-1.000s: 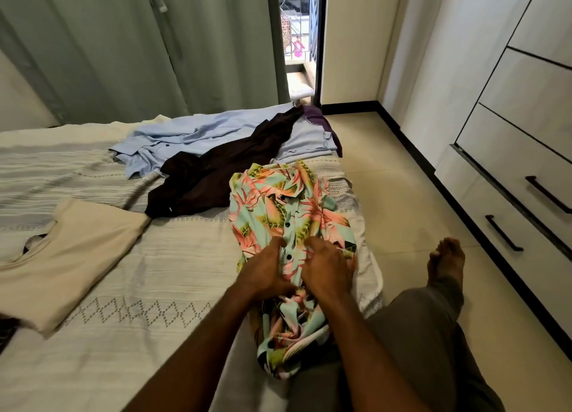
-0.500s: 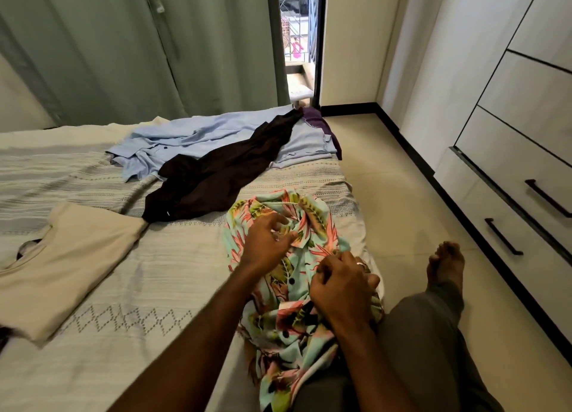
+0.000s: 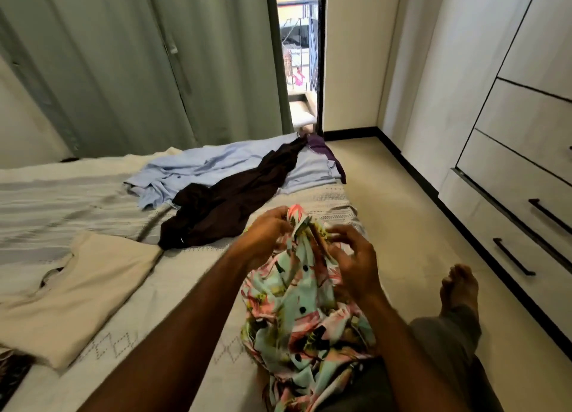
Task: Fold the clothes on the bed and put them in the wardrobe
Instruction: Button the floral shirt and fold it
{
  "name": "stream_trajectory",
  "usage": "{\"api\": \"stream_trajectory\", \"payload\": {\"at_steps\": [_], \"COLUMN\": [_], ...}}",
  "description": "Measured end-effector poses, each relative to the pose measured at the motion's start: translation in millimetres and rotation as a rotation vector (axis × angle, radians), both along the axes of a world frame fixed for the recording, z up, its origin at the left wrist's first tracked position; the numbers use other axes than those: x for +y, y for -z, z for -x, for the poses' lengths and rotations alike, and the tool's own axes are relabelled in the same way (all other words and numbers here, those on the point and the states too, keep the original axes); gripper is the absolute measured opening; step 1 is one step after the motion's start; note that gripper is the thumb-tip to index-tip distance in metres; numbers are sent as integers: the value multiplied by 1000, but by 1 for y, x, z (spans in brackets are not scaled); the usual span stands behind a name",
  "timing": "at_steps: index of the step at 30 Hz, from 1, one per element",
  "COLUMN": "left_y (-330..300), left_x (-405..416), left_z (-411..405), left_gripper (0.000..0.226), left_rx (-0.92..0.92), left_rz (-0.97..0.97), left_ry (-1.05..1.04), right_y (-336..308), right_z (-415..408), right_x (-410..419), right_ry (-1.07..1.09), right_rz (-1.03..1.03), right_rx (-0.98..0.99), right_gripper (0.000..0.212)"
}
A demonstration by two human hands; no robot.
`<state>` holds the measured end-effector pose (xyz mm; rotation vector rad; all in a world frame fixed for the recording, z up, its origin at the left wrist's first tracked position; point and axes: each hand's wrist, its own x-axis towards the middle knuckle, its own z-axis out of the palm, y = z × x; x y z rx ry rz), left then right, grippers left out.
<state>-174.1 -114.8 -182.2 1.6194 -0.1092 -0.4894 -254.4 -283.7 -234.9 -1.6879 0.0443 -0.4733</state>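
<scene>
I have the floral shirt (image 3: 297, 291) bunched at the bed's (image 3: 93, 359) right edge, its long axis running from my lap up toward the far end, and its top end is lifted between both hands, so whatever fold comes next has to start from that raised end. My left hand (image 3: 263, 241) is a touch nearer the top and pinches the fabric there. My right hand (image 3: 353, 260) is just beside it with fingers curled loosely at the cloth; I cannot tell whether its grip is clenched on the shirt.
</scene>
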Motion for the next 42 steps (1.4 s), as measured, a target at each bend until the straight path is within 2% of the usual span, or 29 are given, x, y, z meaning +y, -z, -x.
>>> {"api": "stream_trajectory", "payload": {"at_steps": [2, 4, 6, 9, 12, 13, 15, 16, 17, 19, 20, 21, 23, 25, 26, 29, 31, 33, 35, 37, 39, 42], "left_y": [-41, -86, -129, -193, -256, -275, -310, -324, -336, -346, -347, -344, -334, -322, -317, -313, -319, -327, -332, -332, -329, -325], "left_x": [7, 14, 20, 28, 40, 45, 61, 69, 79, 93, 97, 97, 91, 83, 80, 80, 90, 99, 100, 91, 76, 47], "left_z": [-4, -7, -7, -13, -19, -19, -20, -23, -25, -27, -28, -28, -21, -19, -19, -12, -6, 2, 11, 22, 33, 45], "left_gripper": [48, 50, 50, 47, 44, 40, 29, 26, 24, 22, 25, 32, 37, 32, 27, 23, 43, 49, 48, 54, 61, 40], "left_rx": [46, 88, 8, -219, -490, -570, -668, -717, -794, -942, -1009, -1019, -941, -821, -756, -650, -619, -626, -697, -762, -775, -764], "left_rz": [244, 427, 460, 274, 88, 70, 57, 6, -114, -486, -594, -595, -362, -139, -74, 72, 119, 16, -246, -407, -356, -250], "left_ry": [165, 346, 479, 598, 500, 443, 357, 332, 308, 218, 133, 45, -114, -211, -240, -202, -58, 48, 79, 140, 264, 331], "right_y": [-41, -92, -133, -181, -221, -233, -260, -273, -288, -317, -332, -348, -378, -403, -415, -443, -454, -455, -450, -443, -437, -430], "right_z": [-21, -34, -43, -51, -56, -54, -47, -43, -39, -29, -25, -22, -16, -9, -8, 2, 10, 16, 19, 18, 12, 6], "right_x": [-9, -19, -26, -30, -34, -37, -45, -49, -52, -54, -52, -49, -39, -26, -22, -23, -34, -42, -43, -38, -32, -23], "right_ry": [-213, -424, -589, -730, -752, -738, -688, -682, -679, -632, -601, -563, -478, -404, -366, -303, -352, -446, -499, -484, -423, -424], "right_rz": [-120, -139, -64, 50, 249, 290, 322, 329, 366, 484, 534, 559, 515, 454, 475, 766, 927, 945, 915, 936, 1005, 1064], "right_rx": [-65, -16, 91, 148, 157, 147, 149, 168, 197, 259, 259, 226, 106, -20, -51, 60, 211, 252, 220, 171, 116, 23], "right_gripper": [41, 47, 42, 34, 35, 42, 70, 82, 86, 63, 51, 46, 36, 21, 21, 34, 32, 19, 5, 7, 9, 13]}}
